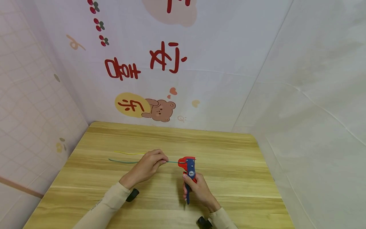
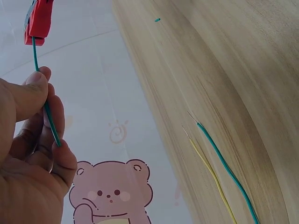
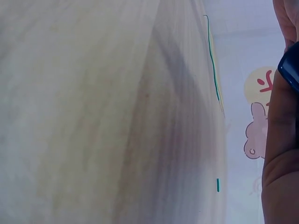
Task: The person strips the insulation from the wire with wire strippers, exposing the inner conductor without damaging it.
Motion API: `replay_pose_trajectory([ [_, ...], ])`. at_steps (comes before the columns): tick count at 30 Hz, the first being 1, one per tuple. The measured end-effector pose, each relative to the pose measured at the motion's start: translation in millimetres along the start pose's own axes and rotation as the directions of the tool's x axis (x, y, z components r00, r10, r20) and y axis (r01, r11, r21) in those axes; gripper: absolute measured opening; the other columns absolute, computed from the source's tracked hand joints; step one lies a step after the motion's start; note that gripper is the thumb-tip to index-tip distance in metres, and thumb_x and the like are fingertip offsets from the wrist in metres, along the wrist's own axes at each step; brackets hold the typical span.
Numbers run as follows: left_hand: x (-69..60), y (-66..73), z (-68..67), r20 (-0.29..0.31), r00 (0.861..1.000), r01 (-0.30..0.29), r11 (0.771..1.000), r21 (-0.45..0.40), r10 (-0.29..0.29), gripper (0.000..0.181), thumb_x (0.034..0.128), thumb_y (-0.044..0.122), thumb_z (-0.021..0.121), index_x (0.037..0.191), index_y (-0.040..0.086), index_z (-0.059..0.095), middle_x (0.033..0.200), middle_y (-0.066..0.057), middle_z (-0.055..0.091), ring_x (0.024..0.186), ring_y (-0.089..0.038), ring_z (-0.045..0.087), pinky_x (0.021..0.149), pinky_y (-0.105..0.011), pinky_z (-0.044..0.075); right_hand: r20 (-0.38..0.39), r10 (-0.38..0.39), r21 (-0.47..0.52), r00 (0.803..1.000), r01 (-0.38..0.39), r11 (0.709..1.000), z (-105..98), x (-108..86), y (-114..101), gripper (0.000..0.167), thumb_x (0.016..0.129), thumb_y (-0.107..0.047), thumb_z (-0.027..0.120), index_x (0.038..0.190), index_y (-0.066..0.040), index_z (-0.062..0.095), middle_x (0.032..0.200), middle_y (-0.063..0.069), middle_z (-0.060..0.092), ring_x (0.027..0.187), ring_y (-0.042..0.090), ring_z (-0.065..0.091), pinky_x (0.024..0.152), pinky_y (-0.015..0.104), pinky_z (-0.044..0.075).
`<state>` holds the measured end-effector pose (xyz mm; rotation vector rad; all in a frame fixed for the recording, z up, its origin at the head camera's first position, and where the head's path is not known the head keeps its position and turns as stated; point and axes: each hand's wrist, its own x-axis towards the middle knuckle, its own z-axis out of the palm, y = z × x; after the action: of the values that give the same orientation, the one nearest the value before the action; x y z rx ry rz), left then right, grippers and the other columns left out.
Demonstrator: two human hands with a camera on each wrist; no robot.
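Note:
My left hand (image 1: 149,166) pinches a short green wire (image 1: 173,162) between thumb and fingers. One end of that wire enters the red head of a wire stripper (image 1: 190,166); the other end lies against the left fingers (image 2: 60,112). My right hand (image 1: 201,191) grips the stripper's blue handles, holding it upright above the table. On the table to the left lie a second green wire (image 2: 229,169) and a yellow wire (image 2: 209,168), both with bared tips in the left wrist view. The right wrist view shows only part of the right hand (image 3: 282,154) and a dark handle.
A small cut piece of green insulation (image 2: 157,19) lies on the wooden table (image 1: 237,178), also visible in the right wrist view. Behind the table hangs a white printed cloth (image 1: 211,79). Black wrist mounts (image 1: 132,195) sit by both forearms.

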<state>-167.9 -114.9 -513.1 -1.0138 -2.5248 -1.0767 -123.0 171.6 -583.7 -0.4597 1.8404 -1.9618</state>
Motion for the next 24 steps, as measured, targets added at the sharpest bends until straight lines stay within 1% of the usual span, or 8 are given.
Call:
replay_pose_trajectory([
  [3, -0.4, -0.7, 0.4, 0.003, 1.0, 0.002, 1.0, -0.001, -0.002, 0.014, 0.1061, 0.0, 0.074, 0.108, 0.011, 0.083, 0.101, 0.0, 0.075, 0.09, -0.01, 0.069, 0.082, -0.028, 0.062, -0.01, 0.003, -0.006, 1.0, -0.003, 1.0, 0.7, -0.2, -1.2, 0.052, 0.123, -0.023, 0.049, 0.114, 0.029, 0.047, 0.074, 0.034, 0.055, 0.058, 0.011, 0.071, 0.058, 0.039, 0.067],
  [7, -0.9, -1.0, 0.5, 0.001, 1.0, 0.0, 1.0, -0.003, 0.0, 0.014, 0.1054, -0.001, 0.075, 0.108, 0.011, 0.083, 0.101, 0.0, 0.075, 0.089, -0.009, 0.068, 0.081, -0.028, 0.061, -0.033, 0.011, -0.025, 0.999, -0.012, 1.0, 2.8, -0.5, -3.6, 0.051, 0.123, -0.023, 0.05, 0.114, 0.026, 0.048, 0.071, 0.012, 0.063, 0.058, 0.013, 0.071, 0.058, 0.042, 0.067],
  [9, -1.0, -0.8, 0.4, -0.001, 1.0, -0.002, 1.0, -0.004, 0.002, 0.014, 0.1054, -0.001, 0.075, 0.108, 0.011, 0.082, 0.101, -0.001, 0.074, 0.089, -0.009, 0.067, 0.08, -0.027, 0.061, -0.04, 0.01, -0.034, 0.999, -0.011, 0.999, 3.8, -0.3, -4.6, 0.047, 0.123, -0.022, 0.05, 0.113, 0.025, 0.049, 0.071, 0.007, 0.065, 0.058, 0.014, 0.071, 0.058, 0.044, 0.068],
  [11, -1.2, -0.5, 0.2, -0.003, 1.0, -0.002, 1.0, -0.004, 0.002, 0.014, 0.1056, -0.001, 0.074, 0.108, 0.011, 0.082, 0.101, 0.0, 0.074, 0.089, -0.008, 0.067, 0.08, -0.027, 0.06, -0.043, 0.01, -0.038, 0.999, -0.011, 0.999, 4.6, -0.2, -5.7, 0.044, 0.123, -0.02, 0.05, 0.113, 0.023, 0.05, 0.071, 0.011, 0.065, 0.058, 0.015, 0.071, 0.058, 0.044, 0.067],
  [16, -1.8, -0.8, 0.8, -0.008, 1.0, -0.003, 1.0, -0.004, 0.003, 0.014, 0.105, -0.001, 0.075, 0.107, 0.011, 0.083, 0.1, -0.002, 0.074, 0.088, -0.007, 0.066, 0.079, -0.025, 0.06, -0.05, 0.014, -0.044, 0.999, -0.016, 0.999, 5.1, 0.2, -6.5, 0.046, 0.123, -0.02, 0.048, 0.115, 0.025, 0.049, 0.074, 0.036, 0.057, 0.056, 0.012, 0.069, 0.056, 0.038, 0.066],
  [18, -2.2, -0.8, 1.0, -0.007, 1.0, 0.002, 1.0, -0.006, -0.002, 0.014, 0.1044, -0.001, 0.076, 0.107, 0.011, 0.083, 0.1, -0.002, 0.074, 0.088, -0.007, 0.066, 0.079, -0.025, 0.06, -0.053, 0.013, -0.046, 0.999, -0.016, 0.999, 5.2, 0.3, -6.0, 0.048, 0.124, -0.021, 0.047, 0.115, 0.026, 0.049, 0.075, 0.04, 0.054, 0.055, 0.012, 0.068, 0.055, 0.037, 0.065],
  [20, -2.6, -0.7, 0.9, -0.004, 1.0, 0.006, 1.0, -0.006, -0.006, 0.013, 0.1043, -0.001, 0.076, 0.106, 0.011, 0.083, 0.1, -0.001, 0.074, 0.088, -0.007, 0.067, 0.079, -0.025, 0.06, -0.056, 0.017, -0.045, 0.998, -0.02, 0.999, 5.3, 0.4, -5.4, 0.048, 0.123, -0.022, 0.048, 0.115, 0.026, 0.049, 0.072, 0.035, 0.056, 0.054, 0.011, 0.068, 0.054, 0.037, 0.065],
  [24, -3.1, -0.2, 0.8, 0.009, 1.0, 0.015, 1.0, -0.005, -0.015, 0.013, 0.1045, 0.0, 0.076, 0.106, 0.011, 0.082, 0.1, -0.002, 0.074, 0.088, -0.007, 0.067, 0.08, -0.026, 0.06, -0.053, 0.019, -0.039, 0.998, -0.021, 0.999, 5.8, -0.3, -4.4, 0.048, 0.123, -0.024, 0.05, 0.114, 0.023, 0.049, 0.067, 0.011, 0.062, 0.053, 0.012, 0.068, 0.054, 0.036, 0.064],
])
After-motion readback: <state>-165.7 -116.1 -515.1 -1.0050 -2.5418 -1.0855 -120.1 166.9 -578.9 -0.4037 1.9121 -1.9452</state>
